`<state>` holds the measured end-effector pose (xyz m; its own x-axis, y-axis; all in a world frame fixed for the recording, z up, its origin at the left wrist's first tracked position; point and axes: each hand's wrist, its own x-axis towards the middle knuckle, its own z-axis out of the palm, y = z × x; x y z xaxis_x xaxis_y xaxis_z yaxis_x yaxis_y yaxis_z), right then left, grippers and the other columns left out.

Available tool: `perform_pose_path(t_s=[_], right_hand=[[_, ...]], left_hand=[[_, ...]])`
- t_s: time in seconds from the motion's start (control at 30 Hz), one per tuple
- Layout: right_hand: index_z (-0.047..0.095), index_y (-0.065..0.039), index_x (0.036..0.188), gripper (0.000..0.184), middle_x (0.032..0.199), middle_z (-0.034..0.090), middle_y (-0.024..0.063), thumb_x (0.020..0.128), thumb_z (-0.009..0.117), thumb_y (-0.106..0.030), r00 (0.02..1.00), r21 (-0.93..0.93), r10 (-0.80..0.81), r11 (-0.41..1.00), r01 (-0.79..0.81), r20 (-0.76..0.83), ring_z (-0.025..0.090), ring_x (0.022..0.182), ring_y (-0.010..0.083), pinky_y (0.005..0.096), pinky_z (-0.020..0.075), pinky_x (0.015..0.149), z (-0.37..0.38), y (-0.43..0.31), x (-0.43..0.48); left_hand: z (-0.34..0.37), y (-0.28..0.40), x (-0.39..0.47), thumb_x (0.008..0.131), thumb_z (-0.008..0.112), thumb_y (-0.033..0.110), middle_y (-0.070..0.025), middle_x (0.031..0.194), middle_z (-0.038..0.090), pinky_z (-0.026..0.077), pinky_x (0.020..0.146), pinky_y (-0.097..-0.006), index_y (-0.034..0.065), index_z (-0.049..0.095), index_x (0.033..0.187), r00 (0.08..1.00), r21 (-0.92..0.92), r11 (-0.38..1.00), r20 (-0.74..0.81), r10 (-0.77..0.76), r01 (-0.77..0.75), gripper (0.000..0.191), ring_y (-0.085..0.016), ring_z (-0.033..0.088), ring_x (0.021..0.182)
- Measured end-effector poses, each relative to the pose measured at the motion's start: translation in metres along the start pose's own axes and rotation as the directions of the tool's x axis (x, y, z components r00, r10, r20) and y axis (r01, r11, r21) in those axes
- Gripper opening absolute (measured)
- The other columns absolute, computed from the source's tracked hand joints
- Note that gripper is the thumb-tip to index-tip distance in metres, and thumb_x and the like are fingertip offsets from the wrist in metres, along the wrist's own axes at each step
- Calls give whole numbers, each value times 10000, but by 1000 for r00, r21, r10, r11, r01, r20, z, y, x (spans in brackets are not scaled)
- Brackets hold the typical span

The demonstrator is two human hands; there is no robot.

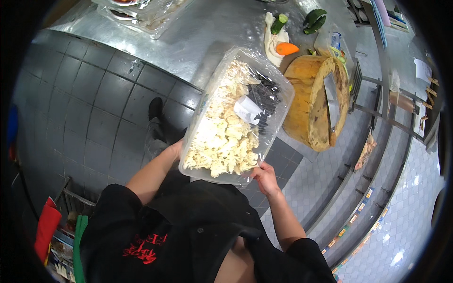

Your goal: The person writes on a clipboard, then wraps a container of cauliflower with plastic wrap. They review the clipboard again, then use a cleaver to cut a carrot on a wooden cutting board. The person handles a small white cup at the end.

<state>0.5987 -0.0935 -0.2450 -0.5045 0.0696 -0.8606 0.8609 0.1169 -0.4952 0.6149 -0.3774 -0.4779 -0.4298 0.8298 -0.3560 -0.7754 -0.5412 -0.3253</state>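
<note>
A clear plastic tub [198,120] wrapped in cling film is held tilted before me, its far end by the steel counter. Pale cauliflower florets [226,145] fill one side; dark food [264,95], whose kind I cannot tell, lies on the other. A white crumpled piece [248,109], perhaps paper, is between them. My left hand [177,148] grips the tub's left side near the close end, its fingers mostly hidden under it. My right hand [263,176] pinches the near right corner and the film there.
The steel counter [191,46] holds film-covered containers [141,16], a white cloth [272,42], a cut cucumber [279,24], a carrot piece [287,48] and green peppers [314,21]. A cleaver [332,102] lies on a thick round wooden chopping block [300,99] right of the tub. Rails stand farther right.
</note>
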Motion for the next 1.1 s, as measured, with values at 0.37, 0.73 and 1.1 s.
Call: perform_pose_path(t_s=[0.37,0.73,1.1], right_hand=[[693,81,1008,318,981,735,131,714,574,56,997,-92,-33,995,39,71,702,871,222,317,554,808,-24,-29,6],[681,41,906,230,880,702,77,701,581,71,995,-146,-97,984,98,15,644,781,170,274,505,698,-43,-20,29],[672,49,902,242,859,692,80,684,571,77,981,-81,-195,978,194,-7,586,634,144,256,436,561,5,-19,32]], left_hand=[[36,-16,-32,843,717,71,-113,1199,668,519,984,-371,-8,589,1274,882,445,868,-289,372,-220,456,-200,660,1101],[76,6,-86,749,801,123,-85,1045,630,491,837,-321,0,593,1184,816,658,737,-337,470,-153,499,-170,598,928],[161,42,-124,785,867,166,-134,1073,688,501,923,-322,-68,582,1194,608,953,280,-155,778,-116,551,-191,646,985]])
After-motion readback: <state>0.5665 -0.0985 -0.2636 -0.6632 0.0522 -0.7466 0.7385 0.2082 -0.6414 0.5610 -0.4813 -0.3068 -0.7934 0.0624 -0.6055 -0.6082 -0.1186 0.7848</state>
